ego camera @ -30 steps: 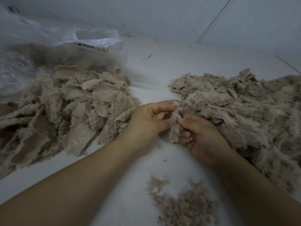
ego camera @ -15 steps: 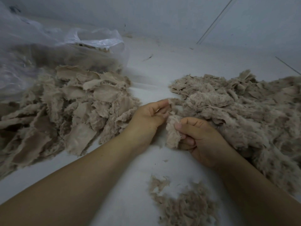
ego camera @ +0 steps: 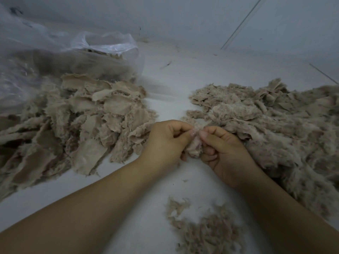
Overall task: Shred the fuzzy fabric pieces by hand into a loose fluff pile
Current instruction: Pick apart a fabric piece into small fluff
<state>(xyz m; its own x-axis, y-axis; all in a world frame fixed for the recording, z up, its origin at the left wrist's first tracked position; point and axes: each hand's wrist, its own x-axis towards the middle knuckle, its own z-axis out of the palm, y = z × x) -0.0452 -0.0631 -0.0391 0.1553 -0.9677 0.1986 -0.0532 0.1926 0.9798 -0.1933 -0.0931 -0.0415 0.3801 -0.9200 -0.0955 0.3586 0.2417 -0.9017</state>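
Pinching from both sides, a fuzzy scrap (ego camera: 195,143) is held between the left hand (ego camera: 166,142) and right hand (ego camera: 224,153) above the bench (ego camera: 146,208), between two fabric piles (ego camera: 77,125).

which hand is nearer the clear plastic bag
Left. The left hand sits beside the flat-scrap heap spilling from the plastic bag; the right hand lies farther away, against the fluffy pile.
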